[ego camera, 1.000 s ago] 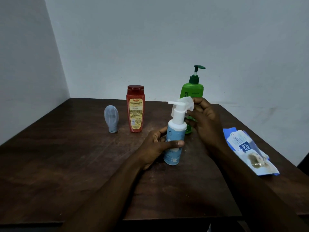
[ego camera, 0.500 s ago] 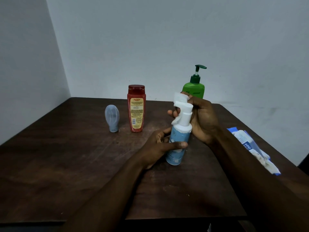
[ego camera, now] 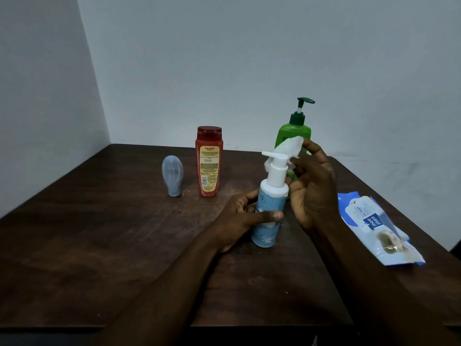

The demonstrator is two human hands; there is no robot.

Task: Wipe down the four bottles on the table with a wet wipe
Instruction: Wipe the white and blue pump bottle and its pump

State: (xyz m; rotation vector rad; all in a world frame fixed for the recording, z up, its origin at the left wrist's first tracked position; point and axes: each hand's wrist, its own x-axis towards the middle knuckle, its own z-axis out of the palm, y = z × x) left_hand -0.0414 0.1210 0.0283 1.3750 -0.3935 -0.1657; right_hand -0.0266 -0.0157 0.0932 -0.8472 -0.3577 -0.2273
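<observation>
My left hand (ego camera: 239, 216) grips the light blue pump bottle (ego camera: 268, 213) around its middle, holding it tilted on the dark wooden table (ego camera: 99, 245). Its white pump head points left. My right hand (ego camera: 311, 186) pinches a white wet wipe (ego camera: 289, 147) just behind the pump head. Partly hidden behind the wipe and my right hand stands a green pump bottle (ego camera: 295, 131). A red bottle (ego camera: 209, 162) and a small grey tube (ego camera: 172, 175) standing on its cap are further left.
A blue and white wet wipe pack (ego camera: 379, 226) lies flat near the table's right edge. Pale walls meet in a corner behind the table, close to the bottles.
My right hand has drawn the wipe off the front of the pump head and up behind it. The blue bottle stays in my left hand, tilted slightly more.
</observation>
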